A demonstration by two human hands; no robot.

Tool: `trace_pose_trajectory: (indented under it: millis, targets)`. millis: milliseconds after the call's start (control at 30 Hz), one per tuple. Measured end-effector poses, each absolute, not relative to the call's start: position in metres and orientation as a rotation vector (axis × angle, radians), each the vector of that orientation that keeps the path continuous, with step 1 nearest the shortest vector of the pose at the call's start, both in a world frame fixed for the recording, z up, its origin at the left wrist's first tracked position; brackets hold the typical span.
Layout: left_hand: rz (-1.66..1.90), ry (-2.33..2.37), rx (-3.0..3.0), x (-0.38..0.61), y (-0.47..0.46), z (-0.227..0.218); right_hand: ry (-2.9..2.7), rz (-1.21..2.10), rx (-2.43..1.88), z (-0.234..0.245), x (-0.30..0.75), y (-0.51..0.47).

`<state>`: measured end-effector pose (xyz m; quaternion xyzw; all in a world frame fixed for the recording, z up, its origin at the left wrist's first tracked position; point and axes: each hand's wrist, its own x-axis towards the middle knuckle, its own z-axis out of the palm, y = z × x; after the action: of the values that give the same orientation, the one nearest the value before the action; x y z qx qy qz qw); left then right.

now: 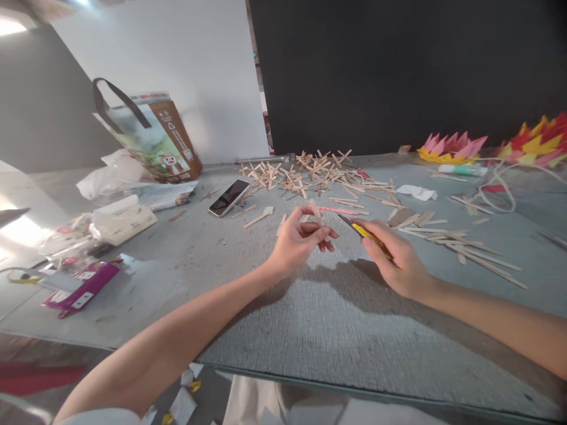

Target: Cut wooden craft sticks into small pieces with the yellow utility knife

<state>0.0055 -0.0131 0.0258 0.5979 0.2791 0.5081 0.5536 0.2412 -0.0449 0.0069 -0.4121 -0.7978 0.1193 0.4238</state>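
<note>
You have the short, pale wooden stick [316, 211] pinched in your left hand [299, 239], its upper end clear of the fingers. Your right hand [398, 257] is wrapped round a slim yellow-and-black cutter [371, 237], its dark tip near the stick but apart from it. Beyond your hands lie a heap of thin crossed wooden sticks [325, 171] and a dark-screened phone [229, 198]. To your left, the brown-and-green printed bag [162, 141] shows a white cartoon figure and a triangle mark; its lettering is too small to read.
</note>
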Motion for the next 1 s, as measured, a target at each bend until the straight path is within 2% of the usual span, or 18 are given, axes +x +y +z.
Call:
trace_pose_trajectory:
  millis: [500,1000]
  targets:
    - [1.175,0.684,1.411,0.004,-0.016,0.032,-2.116,0.113,-0.804,0.005,0.243,-0.033]
    - [1.203,0.691,1.436,0.006,-0.015,0.027,-2.061,0.179,-0.887,0.004,0.242,-0.033]
